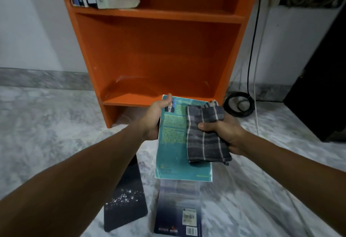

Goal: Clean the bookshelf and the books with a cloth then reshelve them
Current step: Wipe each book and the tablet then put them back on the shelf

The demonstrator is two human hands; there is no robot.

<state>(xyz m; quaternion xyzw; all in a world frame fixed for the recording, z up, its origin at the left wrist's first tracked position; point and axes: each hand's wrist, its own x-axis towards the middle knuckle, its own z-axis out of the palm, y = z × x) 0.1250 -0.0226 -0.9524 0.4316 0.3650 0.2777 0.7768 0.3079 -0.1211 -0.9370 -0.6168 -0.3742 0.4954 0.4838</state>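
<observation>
Barcoded book [177, 208] and black book [125, 199] are lying nearest, probably awaiting wiping; left hand [155, 118] is gripping the teal book [174, 143] before the bookshelf [159, 53], right hand [224, 133] clutching the cloth [206, 139] against it.

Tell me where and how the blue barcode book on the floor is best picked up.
Probably by its right long edge, coming from the right. The blue book lies flat on the floor, so fingers must slide under an edge, thumb on top; the dark book crowds its left side. Both hands are busy: the left hand grips the teal book, the right hand the cloth.
</observation>
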